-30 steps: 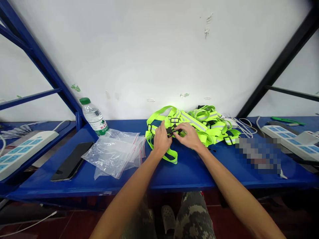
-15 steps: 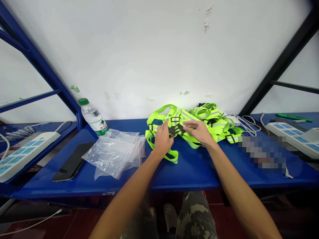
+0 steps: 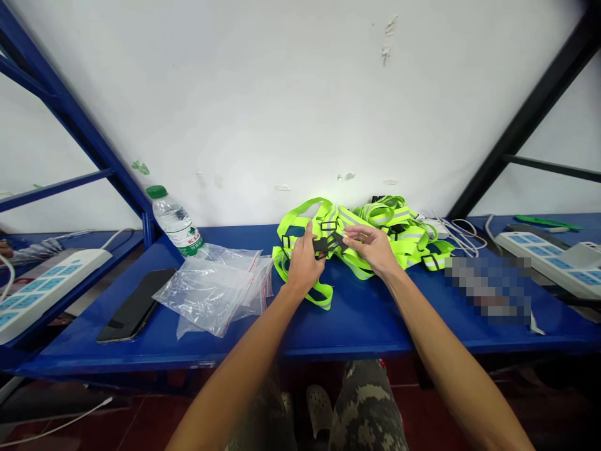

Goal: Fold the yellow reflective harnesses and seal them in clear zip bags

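A tangle of neon-yellow reflective straps (image 3: 359,219) with grey stripes and black sliders lies at the back of the blue table. My left hand (image 3: 305,262) grips one half of a black buckle (image 3: 321,245) between thumb and fingers. Just right of it, my right hand (image 3: 372,248) pinches the other black buckle half (image 3: 340,242). The two halves are very close together; whether they touch or are joined, I cannot tell. A loop of strap (image 3: 323,300) hangs toward me beneath my left hand.
Clear zip bags (image 3: 211,288) lie left of the straps, beside a black phone (image 3: 136,305) and a tilted water bottle (image 3: 176,221). Power strips (image 3: 51,285) stand at both ends. White cables (image 3: 462,235) and a blurred-out item (image 3: 488,288) are on the right.
Both hands stay almost in place on the buckle halves. The whole view has shifted slightly; the straps and other objects lie as before.
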`<move>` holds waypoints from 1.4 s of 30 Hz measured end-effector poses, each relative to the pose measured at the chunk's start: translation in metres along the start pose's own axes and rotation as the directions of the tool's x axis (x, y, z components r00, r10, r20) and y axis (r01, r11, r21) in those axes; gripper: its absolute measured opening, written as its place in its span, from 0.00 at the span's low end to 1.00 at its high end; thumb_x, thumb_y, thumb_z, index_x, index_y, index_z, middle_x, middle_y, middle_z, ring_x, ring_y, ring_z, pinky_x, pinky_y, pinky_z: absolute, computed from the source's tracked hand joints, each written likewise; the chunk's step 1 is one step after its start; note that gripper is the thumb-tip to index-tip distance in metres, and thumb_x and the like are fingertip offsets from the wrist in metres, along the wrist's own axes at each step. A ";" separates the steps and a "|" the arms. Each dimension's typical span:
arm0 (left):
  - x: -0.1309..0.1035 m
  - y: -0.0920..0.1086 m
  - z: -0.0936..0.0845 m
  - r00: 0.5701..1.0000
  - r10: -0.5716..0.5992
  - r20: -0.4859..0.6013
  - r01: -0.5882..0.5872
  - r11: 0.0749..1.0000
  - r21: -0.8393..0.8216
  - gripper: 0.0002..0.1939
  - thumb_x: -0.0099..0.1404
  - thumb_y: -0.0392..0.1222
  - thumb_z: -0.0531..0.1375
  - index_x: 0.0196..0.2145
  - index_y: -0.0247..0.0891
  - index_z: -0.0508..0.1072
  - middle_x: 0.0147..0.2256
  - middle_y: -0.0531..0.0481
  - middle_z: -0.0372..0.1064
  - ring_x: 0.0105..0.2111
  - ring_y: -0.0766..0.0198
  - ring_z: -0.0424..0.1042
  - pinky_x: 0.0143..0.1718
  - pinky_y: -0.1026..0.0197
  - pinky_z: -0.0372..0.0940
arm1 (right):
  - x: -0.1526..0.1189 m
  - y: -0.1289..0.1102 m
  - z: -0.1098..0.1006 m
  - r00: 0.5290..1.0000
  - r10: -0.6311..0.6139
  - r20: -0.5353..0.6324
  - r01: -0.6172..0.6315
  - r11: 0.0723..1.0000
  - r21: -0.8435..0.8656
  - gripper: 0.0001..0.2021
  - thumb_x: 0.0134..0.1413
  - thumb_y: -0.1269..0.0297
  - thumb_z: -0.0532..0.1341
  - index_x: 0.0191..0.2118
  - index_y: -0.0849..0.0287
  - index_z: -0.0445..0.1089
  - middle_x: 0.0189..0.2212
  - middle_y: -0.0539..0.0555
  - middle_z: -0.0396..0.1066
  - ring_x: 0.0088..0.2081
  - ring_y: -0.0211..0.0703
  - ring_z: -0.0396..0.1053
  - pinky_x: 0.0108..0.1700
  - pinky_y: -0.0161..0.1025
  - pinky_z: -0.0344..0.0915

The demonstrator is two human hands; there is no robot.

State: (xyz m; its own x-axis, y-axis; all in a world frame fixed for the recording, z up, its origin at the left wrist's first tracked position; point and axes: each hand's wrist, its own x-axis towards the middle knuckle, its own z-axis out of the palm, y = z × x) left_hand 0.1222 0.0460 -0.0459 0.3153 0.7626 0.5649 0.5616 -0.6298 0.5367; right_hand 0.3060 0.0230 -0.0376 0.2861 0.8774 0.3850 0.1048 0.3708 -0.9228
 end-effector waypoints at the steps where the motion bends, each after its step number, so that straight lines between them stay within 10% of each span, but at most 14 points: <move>1: 0.000 0.001 0.000 1.000 -0.011 -0.001 0.011 1.000 -0.002 0.45 0.56 0.30 0.61 0.67 0.38 0.46 0.51 0.40 0.69 0.52 0.51 0.66 0.55 0.51 0.61 | 0.000 0.001 0.001 1.000 -0.001 -0.016 0.001 1.000 0.003 0.18 0.33 0.56 0.74 0.33 0.59 0.76 0.32 0.55 0.77 0.36 0.44 0.73 0.43 0.46 0.72; 11: -0.002 0.001 0.002 0.992 -0.121 -0.028 0.121 0.992 0.020 0.46 0.56 0.31 0.62 0.68 0.36 0.44 0.52 0.38 0.69 0.52 0.49 0.68 0.54 0.49 0.62 | -0.011 0.004 0.021 0.985 -0.076 -0.156 0.066 0.996 -0.063 0.15 0.37 0.54 0.71 0.28 0.58 0.73 0.30 0.56 0.76 0.34 0.46 0.74 0.41 0.46 0.72; 26: 0.006 -0.002 -0.009 0.984 0.169 0.055 -0.168 0.985 -0.032 0.42 0.53 0.35 0.63 0.64 0.38 0.55 0.48 0.43 0.68 0.51 0.52 0.64 0.56 0.50 0.59 | -0.013 -0.008 0.006 0.972 0.046 0.231 -0.012 0.989 -0.147 0.22 0.45 0.55 0.67 0.48 0.56 0.72 0.42 0.56 0.74 0.45 0.48 0.71 0.43 0.43 0.70; 35: 0.045 0.013 -0.080 0.801 0.177 0.572 -0.178 0.983 -0.054 0.23 0.60 0.54 0.61 0.47 0.36 0.76 0.42 0.45 0.75 0.40 0.58 0.71 0.42 0.59 0.63 | -0.010 -0.031 -0.007 0.917 0.034 0.398 0.023 0.990 -0.137 0.17 0.41 0.55 0.70 0.35 0.59 0.70 0.34 0.53 0.74 0.38 0.45 0.72 0.42 0.43 0.68; 42: 0.061 0.035 -0.104 0.740 0.305 0.600 -0.377 0.926 -0.006 0.18 0.61 0.54 0.60 0.34 0.35 0.78 0.29 0.48 0.71 0.30 0.63 0.65 0.32 0.62 0.54 | -0.010 -0.080 -0.011 0.778 -0.004 0.629 0.328 0.856 -0.400 0.13 0.47 0.60 0.65 0.39 0.54 0.66 0.45 0.54 0.72 0.48 0.52 0.69 0.49 0.47 0.67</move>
State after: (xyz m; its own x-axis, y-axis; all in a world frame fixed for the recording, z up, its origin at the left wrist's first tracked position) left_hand 0.0812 0.0554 0.0727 0.8633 0.4609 0.2056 0.3969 -0.8717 0.2875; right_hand 0.3048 -0.0191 0.0323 -0.3768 0.8720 0.3124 0.5646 0.4835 -0.6689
